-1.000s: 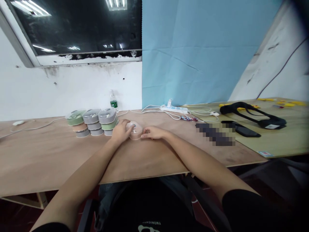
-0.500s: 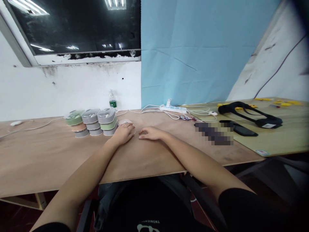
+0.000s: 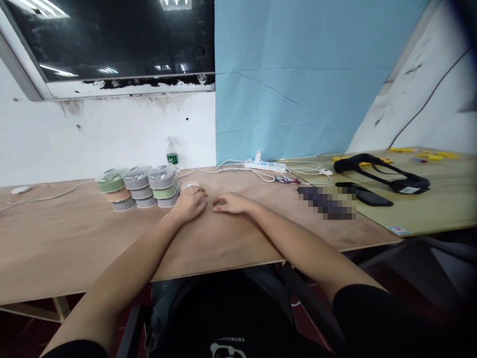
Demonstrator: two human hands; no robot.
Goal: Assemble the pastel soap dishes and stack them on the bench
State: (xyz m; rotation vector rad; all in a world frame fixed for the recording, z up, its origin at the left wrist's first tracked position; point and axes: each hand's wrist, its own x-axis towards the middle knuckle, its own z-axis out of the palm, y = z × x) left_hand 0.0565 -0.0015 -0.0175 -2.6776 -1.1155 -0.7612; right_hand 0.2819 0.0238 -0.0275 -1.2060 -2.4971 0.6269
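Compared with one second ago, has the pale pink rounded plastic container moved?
Yes, to the left: the pink container now sits closer to the three-high stack of grey and green plastic containers.

The box [image 3: 190,184], pale and rounded at the top, sits on the table [image 3: 231,243] just right of the nearest stack [image 3: 166,185]; whether the two touch cannot be told. Its top looks level. The left hand [image 3: 191,203] covers most of its near side, so only a strip of the top and upper left edge shows.
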